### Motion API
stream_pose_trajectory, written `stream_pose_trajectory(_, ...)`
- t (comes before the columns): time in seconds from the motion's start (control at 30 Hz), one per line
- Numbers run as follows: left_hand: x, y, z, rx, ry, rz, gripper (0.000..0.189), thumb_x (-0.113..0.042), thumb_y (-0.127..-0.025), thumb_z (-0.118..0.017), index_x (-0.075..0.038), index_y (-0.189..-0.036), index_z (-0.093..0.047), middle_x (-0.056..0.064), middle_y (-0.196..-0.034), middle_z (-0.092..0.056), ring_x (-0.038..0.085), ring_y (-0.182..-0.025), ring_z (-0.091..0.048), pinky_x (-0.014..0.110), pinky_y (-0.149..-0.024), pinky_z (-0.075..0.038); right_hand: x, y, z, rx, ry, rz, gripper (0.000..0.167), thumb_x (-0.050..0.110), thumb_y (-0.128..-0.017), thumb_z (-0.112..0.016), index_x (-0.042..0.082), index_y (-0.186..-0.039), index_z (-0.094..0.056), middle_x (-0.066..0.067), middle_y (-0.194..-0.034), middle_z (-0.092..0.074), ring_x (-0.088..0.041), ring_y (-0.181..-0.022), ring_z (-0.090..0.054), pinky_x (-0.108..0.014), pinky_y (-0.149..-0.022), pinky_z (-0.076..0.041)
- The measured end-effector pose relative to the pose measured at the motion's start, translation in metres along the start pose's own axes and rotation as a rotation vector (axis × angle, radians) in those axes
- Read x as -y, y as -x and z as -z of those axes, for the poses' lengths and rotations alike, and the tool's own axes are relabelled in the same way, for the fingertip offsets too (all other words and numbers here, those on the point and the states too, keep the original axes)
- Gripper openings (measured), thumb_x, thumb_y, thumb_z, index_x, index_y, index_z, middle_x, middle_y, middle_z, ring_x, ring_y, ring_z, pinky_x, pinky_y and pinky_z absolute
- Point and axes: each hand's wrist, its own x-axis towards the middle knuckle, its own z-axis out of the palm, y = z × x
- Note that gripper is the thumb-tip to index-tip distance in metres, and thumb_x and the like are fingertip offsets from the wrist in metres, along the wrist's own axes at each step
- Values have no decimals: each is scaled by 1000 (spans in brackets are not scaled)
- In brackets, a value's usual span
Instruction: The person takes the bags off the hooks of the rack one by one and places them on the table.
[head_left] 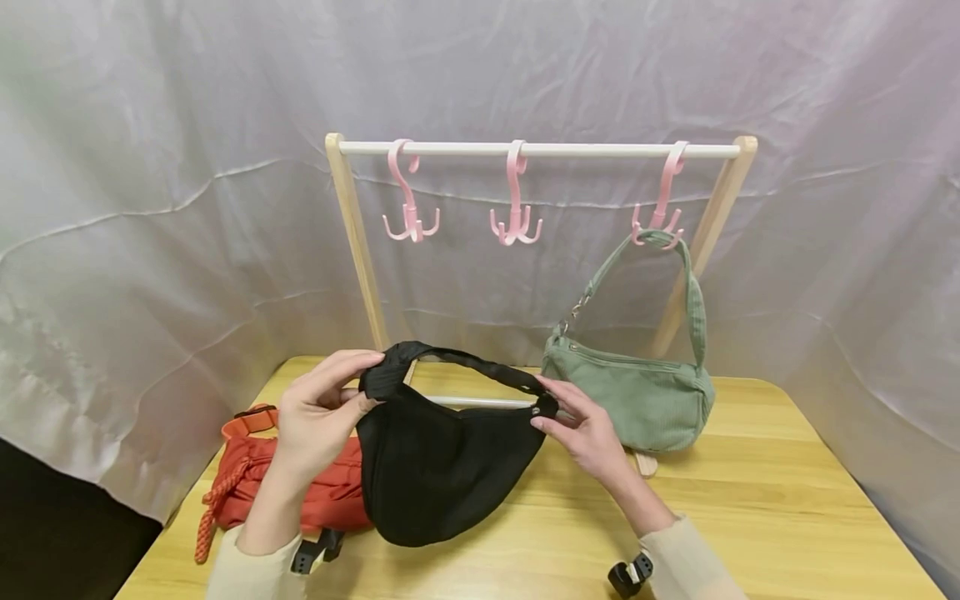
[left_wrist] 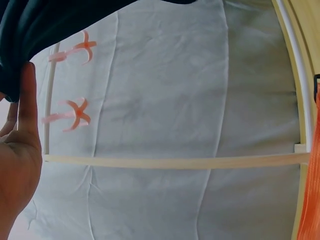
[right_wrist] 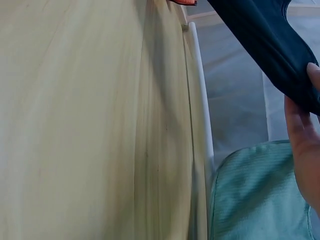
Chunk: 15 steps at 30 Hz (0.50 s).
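Note:
Both hands hold up a black shoulder bag in front of the rack. My left hand pinches the gathered left end of its strap between thumb and fingers. At the other upper corner, where the strap meets the bag by a small metal stud, my right hand pinches the fabric. The strap arches loosely between the two hands. In the right wrist view the black bag slants down to the right fingertips, with a zipper along one edge. The left wrist view catches dark folds of the bag over the left fingers.
A white rail on wooden legs carries pink hooks: left hook, middle hook and right hook. From the right one hangs a green corduroy bag. A red bag lies on the wooden table at the left, partly behind the left arm.

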Motion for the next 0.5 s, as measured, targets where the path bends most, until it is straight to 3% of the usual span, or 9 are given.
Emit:
stream_pose_trajectory(0.3,6,5,8,-8,-8,62,44,30,-79,-69,17,-121,-67,15,-123,-70,19,-109,-71,25,-79,-61,8,11,14,-120,63,-86,41,-3,-88,-80,0,-128,-72,8,-128,-67,1,-114,-63,-16,-90,-54)
stream_pose_trajectory(0.5,14,8,15,59,-72,154,47,29,-78,-71,14,-123,-69,24,-135,-61,22,-114,-67,28,-82,-62,10,19,29,-122,97,-61,38,-3,-88,-80,4,-125,-75,-3,-128,-70,-2,-119,-63,-17,-91,-55)
